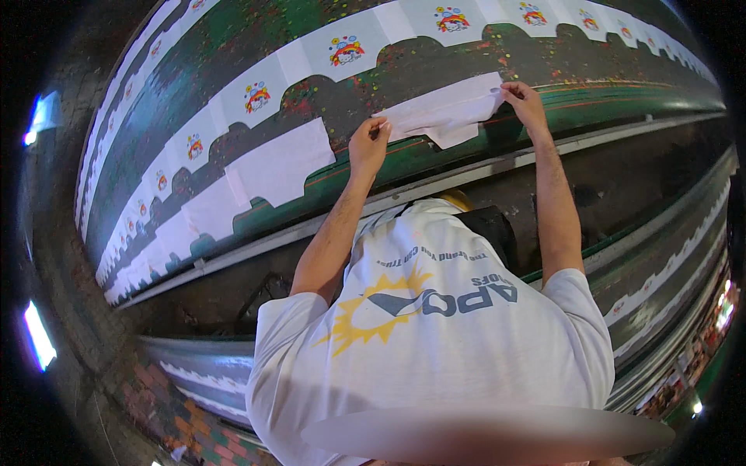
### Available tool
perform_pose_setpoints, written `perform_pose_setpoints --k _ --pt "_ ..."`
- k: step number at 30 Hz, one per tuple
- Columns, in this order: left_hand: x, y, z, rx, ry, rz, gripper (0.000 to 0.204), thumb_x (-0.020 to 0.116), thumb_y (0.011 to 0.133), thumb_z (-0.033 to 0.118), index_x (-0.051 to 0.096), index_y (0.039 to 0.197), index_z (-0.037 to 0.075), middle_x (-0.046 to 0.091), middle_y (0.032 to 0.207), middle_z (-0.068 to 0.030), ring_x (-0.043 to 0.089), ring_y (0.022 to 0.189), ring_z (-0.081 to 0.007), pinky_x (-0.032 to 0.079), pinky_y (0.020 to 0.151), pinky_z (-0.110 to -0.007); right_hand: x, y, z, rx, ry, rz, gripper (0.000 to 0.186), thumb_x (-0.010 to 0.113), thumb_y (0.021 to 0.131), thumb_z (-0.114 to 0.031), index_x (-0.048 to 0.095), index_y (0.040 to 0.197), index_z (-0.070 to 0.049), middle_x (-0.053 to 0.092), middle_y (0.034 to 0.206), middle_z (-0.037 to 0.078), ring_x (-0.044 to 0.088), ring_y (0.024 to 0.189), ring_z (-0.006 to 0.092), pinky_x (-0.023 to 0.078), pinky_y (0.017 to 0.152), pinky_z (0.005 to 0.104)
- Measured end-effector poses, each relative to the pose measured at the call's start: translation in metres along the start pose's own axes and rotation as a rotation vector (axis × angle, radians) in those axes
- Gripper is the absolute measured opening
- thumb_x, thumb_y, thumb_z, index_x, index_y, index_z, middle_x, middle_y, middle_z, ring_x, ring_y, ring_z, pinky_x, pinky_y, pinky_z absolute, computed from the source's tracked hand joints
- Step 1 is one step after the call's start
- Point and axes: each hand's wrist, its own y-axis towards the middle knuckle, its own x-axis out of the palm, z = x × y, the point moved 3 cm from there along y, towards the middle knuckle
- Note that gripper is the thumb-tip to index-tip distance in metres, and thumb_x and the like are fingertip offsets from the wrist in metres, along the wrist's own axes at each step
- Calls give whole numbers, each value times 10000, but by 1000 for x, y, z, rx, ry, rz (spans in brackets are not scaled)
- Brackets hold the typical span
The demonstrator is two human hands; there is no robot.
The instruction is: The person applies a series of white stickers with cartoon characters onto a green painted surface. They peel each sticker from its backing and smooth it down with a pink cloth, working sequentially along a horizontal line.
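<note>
A blank white cut fabric piece (444,113) is stretched between my two hands over the near edge of the long dark green table (353,159). My left hand (368,147) pinches its left upper corner, fingers closed. My right hand (526,107) pinches its right end between thumb and fingertips. The piece's lower edge hangs in a tab shape and shows some folds. Left of it, another blank white piece (284,161) lies flat on the table, with a gap between the two.
Beyond my hands runs a row of white pieces with colourful cartoon prints (347,51). More blank pieces (208,208) line the near edge to the left. A pale rail (404,199) borders the table. Behind me stands another long table with white pieces (660,268).
</note>
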Motion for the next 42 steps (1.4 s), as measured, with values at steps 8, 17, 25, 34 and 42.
perform_pose_setpoints --k 8,17,25,34,42 --pt "-13 -22 21 170 -12 274 137 661 928 61 692 1055 20 671 993 -143 670 875 -252 529 783 -328 -3 -3 -15 -90 -90 -246 216 672 948 -128 701 1147 -49 670 998 28 589 891 114 486 816 284" --pt "-120 -59 9 275 266 378 291 640 951 69 652 1241 48 622 1152 -157 626 931 -283 521 806 -342 69 -49 -69 -396 86 -475 445 656 904 0 605 1340 -74 546 1371 68 581 1091 151 516 894 295" --pt "-137 0 -45 261 372 221 396 680 924 95 618 1310 35 595 1245 -182 602 856 -277 526 809 -353 125 -33 -65 -385 -143 -362 543 621 902 76 532 1417 -70 500 1419 74 586 977 135 503 824 260" --pt "-143 -13 -41 204 228 390 377 705 911 106 622 1276 65 527 1236 -145 582 800 -193 511 715 -323 87 -62 -50 -272 -214 -251 487 635 947 -16 528 1419 -68 464 1443 114 623 1002 188 528 876 319" --pt "-70 -53 -11 355 136 165 203 684 915 81 671 1118 81 559 1139 -124 613 733 -225 525 648 -342 32 -103 -5 -211 -194 -133 377 648 958 -75 587 1329 -49 541 1336 106 624 992 203 516 885 315"
